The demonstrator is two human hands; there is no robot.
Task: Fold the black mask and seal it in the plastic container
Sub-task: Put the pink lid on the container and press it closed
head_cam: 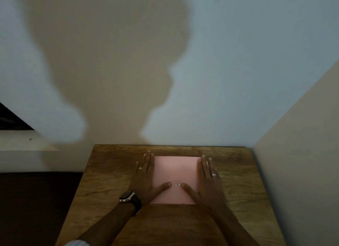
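Two hands lie flat on a wooden table (113, 172), and nothing of the task looks begun. Nearest the camera, both forearms reach in from the bottom edge; a striped cuff shows at the left arm, cut off by the frame. The left wrist wears a smartwatch (128, 197). The left hand (146, 177) is spread wide, palm down, holding nothing, its thumb resting on a pink sheet (176, 172) and its fingers along the sheet's left edge. The right hand (207, 177) mirrors it, fingers open and flat, empty, covering the sheet's right edge. Each hand carries a ring. Between the two thumbs sits a small printed label (177, 185); its marks are too small to read.

Neither the black mask nor the plastic container appears anywhere in view, so I cannot say where they are. Folding, placing and sealing all seem left to do. Whether the pink thing is paper or thin card is hard to tell, and both hands hide its side margins.

Beyond the table's far edge rises a pale wall (256, 62) bearing a large shadow (110, 62) of the person. At far left a dark opening is cut off.
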